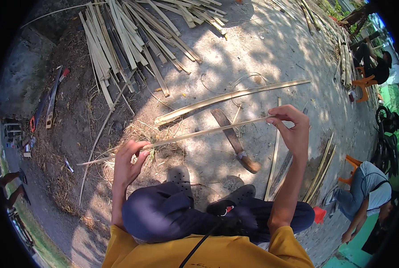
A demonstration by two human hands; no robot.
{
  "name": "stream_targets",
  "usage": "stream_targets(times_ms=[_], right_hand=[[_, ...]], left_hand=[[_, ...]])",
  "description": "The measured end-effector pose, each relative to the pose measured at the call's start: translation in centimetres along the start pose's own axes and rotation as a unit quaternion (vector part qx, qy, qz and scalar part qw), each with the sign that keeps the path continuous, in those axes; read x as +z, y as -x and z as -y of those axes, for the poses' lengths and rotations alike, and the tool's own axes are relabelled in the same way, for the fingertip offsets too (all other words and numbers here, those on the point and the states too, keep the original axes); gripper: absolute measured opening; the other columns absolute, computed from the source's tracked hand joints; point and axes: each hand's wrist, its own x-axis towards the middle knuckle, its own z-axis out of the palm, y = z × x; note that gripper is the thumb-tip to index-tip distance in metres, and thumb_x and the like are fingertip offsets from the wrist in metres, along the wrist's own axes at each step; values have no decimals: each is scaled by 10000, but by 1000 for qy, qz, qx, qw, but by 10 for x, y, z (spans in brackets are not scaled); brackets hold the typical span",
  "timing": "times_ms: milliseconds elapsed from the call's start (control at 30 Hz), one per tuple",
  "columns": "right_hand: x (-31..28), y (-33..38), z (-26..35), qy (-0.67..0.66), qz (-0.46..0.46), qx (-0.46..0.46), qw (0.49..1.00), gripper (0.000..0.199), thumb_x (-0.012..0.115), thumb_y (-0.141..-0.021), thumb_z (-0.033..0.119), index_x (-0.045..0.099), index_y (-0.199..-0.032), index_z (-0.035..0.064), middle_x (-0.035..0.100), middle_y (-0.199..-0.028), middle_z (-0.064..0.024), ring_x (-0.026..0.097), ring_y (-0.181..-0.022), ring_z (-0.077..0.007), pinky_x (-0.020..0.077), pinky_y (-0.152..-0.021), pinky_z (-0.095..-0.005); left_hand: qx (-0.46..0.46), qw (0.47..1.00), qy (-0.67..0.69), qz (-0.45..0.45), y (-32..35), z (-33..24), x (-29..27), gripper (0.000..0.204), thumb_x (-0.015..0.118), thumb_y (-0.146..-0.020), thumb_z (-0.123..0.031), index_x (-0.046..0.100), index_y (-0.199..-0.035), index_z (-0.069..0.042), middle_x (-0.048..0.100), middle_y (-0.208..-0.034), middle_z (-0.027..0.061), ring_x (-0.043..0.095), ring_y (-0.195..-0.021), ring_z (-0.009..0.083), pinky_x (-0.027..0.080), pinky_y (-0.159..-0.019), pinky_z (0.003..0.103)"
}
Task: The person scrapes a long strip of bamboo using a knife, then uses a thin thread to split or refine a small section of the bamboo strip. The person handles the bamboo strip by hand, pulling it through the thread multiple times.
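Both hands are engaged on one long, thin pale strip [199,134], which is held across the front of the seated person. The left hand [130,161] is nearly closed, thumb and forefinger pinching the strip inboard of its left end; a free length projects beyond, to the left. The right hand [291,129] pinches the right end between thumb and fingertips. No gloves are worn.

The strip bows slightly. Judged hazard: it could crack if the hands press toward each other or bend it sharply. If it slides through the bare fingers, a rough edge could cut or leave splinters. The right pinch appears to take only the tip, so a tug could free that end.

A large knife [233,140] lies on the ground [262,58] beneath the line of the strip, its handle toward the near right, close to the right shoe [239,193]. Blade uncovered: a careless reach or foot movement could meet the edge. Beyond it lies a wider strip [235,95]; a loose pile of strips [123,40] occupies the far left.
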Motion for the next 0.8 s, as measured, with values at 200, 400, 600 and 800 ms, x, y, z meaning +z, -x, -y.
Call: stream_targets(times_ms=[200, 400, 600, 800], right_hand=[[6, -3, -29, 14, 15, 52, 998, 158, 854, -790, 8, 754, -911, -1, 756, -817, -57, 725, -783, -114, 572, -740, -258], [21, 3, -45, 111, -46, 48, 992, 133, 872, -760, 23, 763, -829, -8, 763, -815, -45, 658, -733, -91, 542, -735, -258], [41, 15, -72, -14, -2, 129, 992, 344, 846, -837, 84, 736, -1159, 35, 778, -950, -97, 733, -858, -152, 565, -800, -302], [115, 87, -169, 250, 162, 263, 918, 763, 785, -876, 446, 470, -1480, 104, 697, -1230, -229, 684, -1140, -408, 541, -943, -491]], left_hand=[[-77, 995, 63, 11, -16, 14, 19, 96, 751, -916, -104, 753, -974, -28, 681, -837, 91, 639, -698, 259, 498, -647, 367], [-53, 997, 47, -38, -7, 10, 23, 111, 772, -898, -127, 776, -954, -32, 710, -811, 84, 644, -664, 235, 488, -607, 358], [-87, 995, 40, 14, -2, 23, 25, 174, 733, -947, -203, 779, -1002, -44, 715, -850, 93, 656, -688, 254, 488, -612, 373], [-165, 985, -34, 22, 19, 30, 74, 215, 698, -975, -230, 782, -1049, -46, 680, -852, 126, 647, -761, 321, 495, -710, 404]])
